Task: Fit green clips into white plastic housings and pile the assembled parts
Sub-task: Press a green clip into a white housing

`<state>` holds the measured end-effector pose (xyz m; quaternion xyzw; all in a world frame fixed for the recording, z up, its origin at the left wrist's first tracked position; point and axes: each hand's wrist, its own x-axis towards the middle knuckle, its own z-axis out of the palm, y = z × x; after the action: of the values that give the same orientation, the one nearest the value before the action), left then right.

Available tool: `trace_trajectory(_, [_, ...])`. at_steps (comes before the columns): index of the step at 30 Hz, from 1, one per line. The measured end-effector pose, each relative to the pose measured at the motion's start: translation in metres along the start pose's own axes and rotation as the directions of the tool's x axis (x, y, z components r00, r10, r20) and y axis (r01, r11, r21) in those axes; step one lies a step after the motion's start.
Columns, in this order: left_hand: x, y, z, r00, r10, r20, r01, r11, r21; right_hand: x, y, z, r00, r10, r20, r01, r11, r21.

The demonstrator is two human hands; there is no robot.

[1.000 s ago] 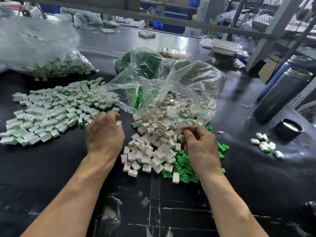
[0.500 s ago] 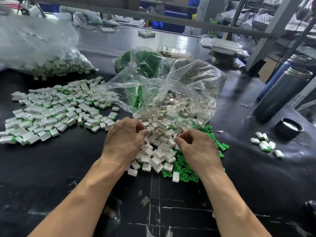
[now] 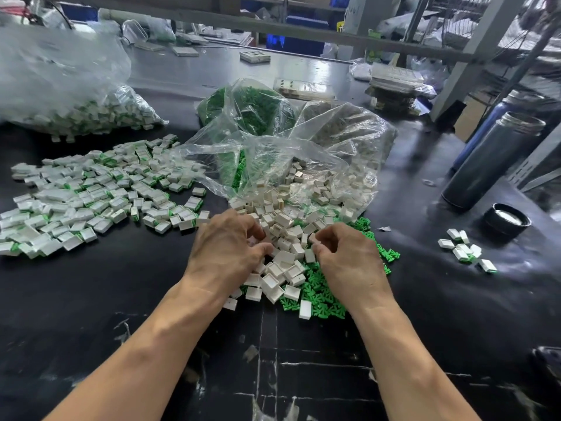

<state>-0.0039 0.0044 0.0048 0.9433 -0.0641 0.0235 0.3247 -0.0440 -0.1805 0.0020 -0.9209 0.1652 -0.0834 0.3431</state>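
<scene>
**Both hands down in the loose housing heap**

Left hand (image 3: 226, 247) sits palm-down on the near-left edge of the white housings (image 3: 285, 238), fingers curled into the heap; whether it grips a piece, can't tell, since the fingertips are buried among parts. Right hand (image 3: 346, 256) is just beside it on the heap's right edge, thumb & forefinger curled together at the tip; looks like a pinch on sth small, but the piece itself isn't visible, so can't tell what or if.

Housings spill from the mouth of a clear plastic bag (image 3: 303, 147) onto the black table (image 3: 91, 299). Green clips (image 3: 318, 299) lie loose under & to the right of the heap, partly under the right wrist. More clips in a second bag (image 3: 252, 107) behind.

Assembled parts (image 3: 91, 199), white w/ green showing, spread wide on the left, well apart from the hands. Another bag of them (image 3: 76, 95) far left. A few more pcs (image 3: 464, 250) on the right, near a black cap (image 3: 507, 220) & a dark flask (image 3: 491, 165).
</scene>
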Motion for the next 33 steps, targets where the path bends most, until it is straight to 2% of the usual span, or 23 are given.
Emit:
trace_trajectory(2, [0.001, 0.002, 0.001, 1.000, 0.006, -0.021, -0.006, 1.000, 0.005, 0.001, 0.001, -0.005, 1.000, -0.004, -0.025, 0.005, 1.000, 0.021])
trace_trajectory(6, [0.001, 0.004, 0.002, 0.998, 0.049, -0.039, -0.049, 0.999, 0.009, 0.004, 0.007, -0.018, 0.991, 0.053, 0.121, -0.050, 0.998, -0.026])
trace_trajectory(9, [-0.001, 0.003, 0.001, 0.995, 0.071, -0.071, -0.072, 0.997, -0.014, 0.002, 0.006, -0.021, 0.984, 0.075, 0.159, -0.059, 0.993, -0.104])
trace_trajectory(15, [-0.002, 0.000, 0.000, 0.986, 0.114, -0.118, -0.128, 0.984, -0.122, -0.001, -0.002, -0.013, 0.985, 0.059, 0.159, -0.022, 0.973, -0.229])
trace_trajectory(18, [-0.001, 0.001, 0.002, 0.987, 0.118, -0.106, -0.141, 0.961, -0.239, 0.000, -0.005, -0.010, 0.985, 0.054, 0.161, -0.010, 0.964, -0.265])
trace_trajectory(21, [0.000, 0.004, 0.003, 0.992, 0.086, -0.094, -0.120, 0.883, -0.454, 0.000, -0.005, -0.009, 0.982, 0.056, 0.180, -0.006, 0.964, -0.266])
trace_trajectory(25, [-0.002, 0.011, 0.003, 0.997, 0.065, -0.040, -0.075, 0.718, -0.692, -0.001, -0.001, -0.012, 0.982, 0.054, 0.183, -0.011, 0.973, -0.231])
trace_trajectory(29, [-0.004, 0.016, 0.001, 0.998, 0.067, -0.021, -0.057, 0.613, -0.788, 0.000, -0.002, -0.012, 0.986, 0.043, 0.163, -0.001, 0.968, -0.250])
trace_trajectory(33, [-0.006, 0.018, 0.000, 0.997, 0.076, -0.013, -0.054, 0.560, -0.827, 0.001, -0.003, -0.011, 0.988, 0.036, 0.152, 0.008, 0.959, -0.283])
